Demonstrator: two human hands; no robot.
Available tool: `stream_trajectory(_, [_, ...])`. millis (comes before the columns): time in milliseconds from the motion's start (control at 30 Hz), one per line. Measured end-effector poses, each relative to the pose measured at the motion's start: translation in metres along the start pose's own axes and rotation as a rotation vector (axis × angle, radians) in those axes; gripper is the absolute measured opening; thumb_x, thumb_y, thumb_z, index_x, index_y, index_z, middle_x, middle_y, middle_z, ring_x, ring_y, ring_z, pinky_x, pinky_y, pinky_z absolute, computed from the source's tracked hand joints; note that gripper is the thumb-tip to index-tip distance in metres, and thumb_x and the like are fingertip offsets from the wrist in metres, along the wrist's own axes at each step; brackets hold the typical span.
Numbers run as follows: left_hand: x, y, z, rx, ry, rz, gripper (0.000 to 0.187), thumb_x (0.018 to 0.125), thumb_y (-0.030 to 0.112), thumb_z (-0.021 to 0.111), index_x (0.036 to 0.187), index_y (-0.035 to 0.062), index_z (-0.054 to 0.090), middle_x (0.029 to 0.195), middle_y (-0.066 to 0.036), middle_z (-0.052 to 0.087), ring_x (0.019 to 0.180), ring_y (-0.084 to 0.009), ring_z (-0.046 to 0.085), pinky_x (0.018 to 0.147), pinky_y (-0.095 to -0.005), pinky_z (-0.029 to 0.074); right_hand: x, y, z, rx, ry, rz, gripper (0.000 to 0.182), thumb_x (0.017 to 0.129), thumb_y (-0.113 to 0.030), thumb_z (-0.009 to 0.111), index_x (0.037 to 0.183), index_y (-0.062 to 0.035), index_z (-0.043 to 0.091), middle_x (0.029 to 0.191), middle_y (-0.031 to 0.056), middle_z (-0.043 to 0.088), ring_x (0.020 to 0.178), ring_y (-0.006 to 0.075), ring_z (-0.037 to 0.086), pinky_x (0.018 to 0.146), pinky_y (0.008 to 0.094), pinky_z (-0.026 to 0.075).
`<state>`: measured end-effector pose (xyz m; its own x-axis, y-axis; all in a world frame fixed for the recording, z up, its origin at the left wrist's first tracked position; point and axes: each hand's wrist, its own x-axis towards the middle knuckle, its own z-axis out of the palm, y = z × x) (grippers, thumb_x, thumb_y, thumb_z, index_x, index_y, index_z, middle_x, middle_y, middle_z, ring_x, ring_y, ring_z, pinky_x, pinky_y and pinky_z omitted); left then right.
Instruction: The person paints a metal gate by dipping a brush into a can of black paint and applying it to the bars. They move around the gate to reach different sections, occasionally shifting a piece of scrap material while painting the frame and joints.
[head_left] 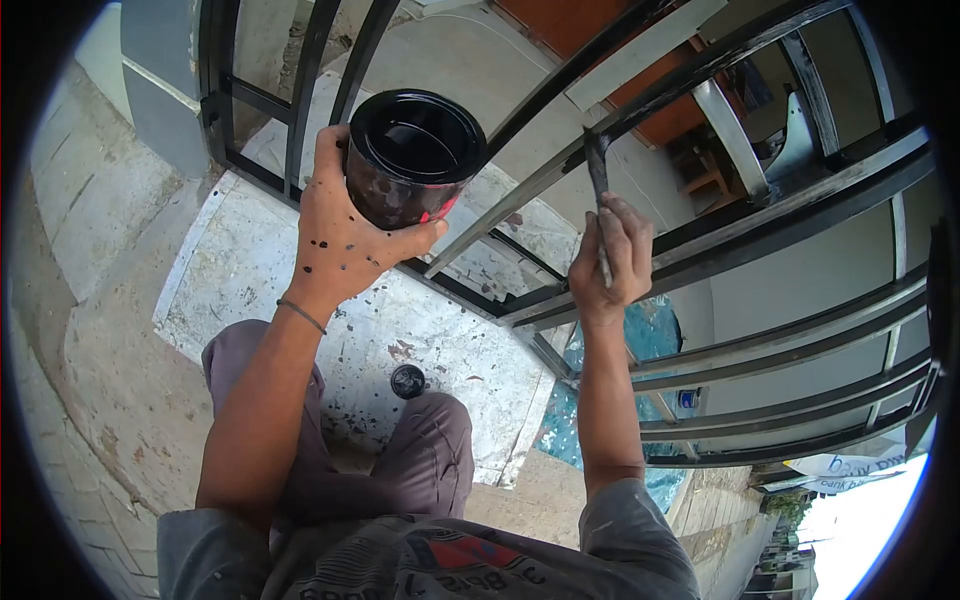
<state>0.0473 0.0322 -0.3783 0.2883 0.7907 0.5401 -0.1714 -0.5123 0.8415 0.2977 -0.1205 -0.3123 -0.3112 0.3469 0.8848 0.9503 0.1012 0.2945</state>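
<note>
My left hand (345,225), spotted with black drops, is wrapped round a paint can (395,195) whose inside and rim are coated in glossy black. Dark liquid shows inside the can. In my right hand (615,255) is a paintbrush (600,185), held by its handle with the dark bristles pointing up. The bristle tip touches or nearly touches a bar of the metal gate (560,170). Some bars are black, while others are bare grey metal or only partly dark.
A paint-spotted white sheet (450,340) covers the ground below, with a small black round container (408,381) on it near my knees. A blue-green sheet (655,340) lies beyond the gate's lower bars. Grey wall (165,90) stands at the upper left.
</note>
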Motion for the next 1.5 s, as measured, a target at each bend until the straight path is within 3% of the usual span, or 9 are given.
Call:
stream_trajectory(233, [-0.001, -0.003, -0.002, 0.102, 0.045, 0.092, 0.096, 0.062, 0.033, 0.098, 0.135, 0.0028, 0.043, 0.121, -0.021, 0.066, 0.112, -0.0352, 0.071, 0.096, -0.0424, 0.059, -0.129, -0.030, 0.037, 0.163, -0.537, 0.009, 0.037, 0.071, 0.011, 0.075, 0.105, -0.0004, 0.068, 0.114, 0.0165, 0.070, 0.105, 0.0369, 0.070, 0.088, 0.0445, 0.060])
stream_trajectory(500, [-0.002, -0.003, 0.003, 0.012, 0.059, 0.028, 0.094, 0.062, 0.034, 0.099, 0.131, 0.0040, 0.043, 0.122, -0.024, 0.064, 0.107, -0.0360, 0.073, 0.092, -0.0427, 0.061, -0.029, -0.007, 0.019, 0.059, -0.284, 0.267, 0.013, 0.092, 0.005, 0.075, 0.103, -0.0009, 0.070, 0.098, 0.0133, 0.075, 0.083, 0.0286, 0.075, 0.076, 0.0336, 0.061])
stream_trajectory(833, [0.002, -0.005, 0.003, 0.069, 0.083, 0.022, 0.094, 0.061, 0.034, 0.099, 0.131, 0.0043, 0.045, 0.115, -0.021, 0.063, 0.112, -0.0395, 0.066, 0.097, -0.0476, 0.055, 0.075, -0.025, 0.001, -0.290, -0.303, -0.186, 0.032, 0.077, 0.013, 0.069, 0.104, -0.0040, 0.067, 0.107, 0.0139, 0.067, 0.094, 0.0348, 0.064, 0.078, 0.0434, 0.054])
stream_trajectory(867, [0.003, -0.006, 0.002, 0.060, 0.081, 0.029, 0.094, 0.061, 0.034, 0.099, 0.131, 0.0043, 0.045, 0.115, -0.021, 0.063, 0.112, -0.0395, 0.066, 0.097, -0.0476, 0.055, 0.066, -0.029, 0.005, -0.302, -0.404, -0.123, 0.015, 0.091, 0.004, 0.069, 0.103, -0.0026, 0.067, 0.105, 0.0132, 0.066, 0.095, 0.0348, 0.064, 0.082, 0.0456, 0.053])
stream_trajectory(1000, [0.008, -0.008, -0.005, 0.041, 0.099, 0.027, 0.094, 0.061, 0.032, 0.099, 0.132, 0.0041, 0.044, 0.116, -0.022, 0.063, 0.114, -0.0393, 0.065, 0.096, -0.0482, 0.056, 0.004, -0.037, 0.026, -0.190, -0.682, -0.029, 0.047, 0.061, 0.012, 0.068, 0.105, -0.0069, 0.065, 0.109, 0.0124, 0.062, 0.096, 0.0355, 0.061, 0.075, 0.0463, 0.053])
stream_trajectory(1133, [0.012, -0.007, -0.008, 0.048, 0.082, 0.005, 0.096, 0.062, 0.031, 0.099, 0.135, 0.0046, 0.042, 0.120, -0.023, 0.062, 0.116, -0.0395, 0.064, 0.096, -0.0480, 0.056, 0.026, -0.036, 0.032, -0.140, -0.686, 0.062, 0.028, 0.078, 0.008, 0.073, 0.103, -0.0020, 0.064, 0.100, 0.0144, 0.067, 0.089, 0.0344, 0.067, 0.074, 0.0433, 0.056])
stream_trajectory(1200, [0.016, -0.010, -0.008, 0.063, 0.039, -0.057, 0.099, 0.063, 0.030, 0.098, 0.139, 0.0060, 0.040, 0.125, -0.024, 0.059, 0.119, -0.0402, 0.062, 0.098, -0.0480, 0.056, 0.063, -0.026, 0.033, -0.013, -0.551, 0.407, 0.024, 0.086, -0.002, 0.077, 0.104, -0.0015, 0.060, 0.093, 0.0189, 0.071, 0.082, 0.0381, 0.071, 0.071, 0.0450, 0.057])
stream_trajectory(1300, [0.019, -0.013, -0.006, 0.040, 0.040, -0.041, 0.100, 0.063, 0.031, 0.098, 0.141, 0.0067, 0.040, 0.125, -0.024, 0.059, 0.121, -0.0402, 0.060, 0.100, -0.0483, 0.056, 0.130, -0.013, 0.039, -0.157, -0.415, 0.322, 0.024, 0.091, -0.008, 0.079, 0.100, 0.0024, 0.059, 0.074, 0.0194, 0.071, 0.067, 0.0322, 0.074, 0.062, 0.0378, 0.056])
stream_trajectory(1500, [0.017, -0.009, -0.007, 0.038, 0.060, -0.082, 0.093, 0.061, 0.028, 0.098, 0.135, 0.0069, 0.045, 0.124, -0.022, 0.064, 0.116, -0.0373, 0.069, 0.097, -0.0458, 0.058, 0.148, 0.013, 0.066, -0.352, -0.732, 0.104, 0.024, 0.093, -0.010, 0.071, 0.105, 0.0065, 0.059, 0.081, 0.0270, 0.072, 0.079, 0.0484, 0.072, 0.071, 0.0526, 0.058])
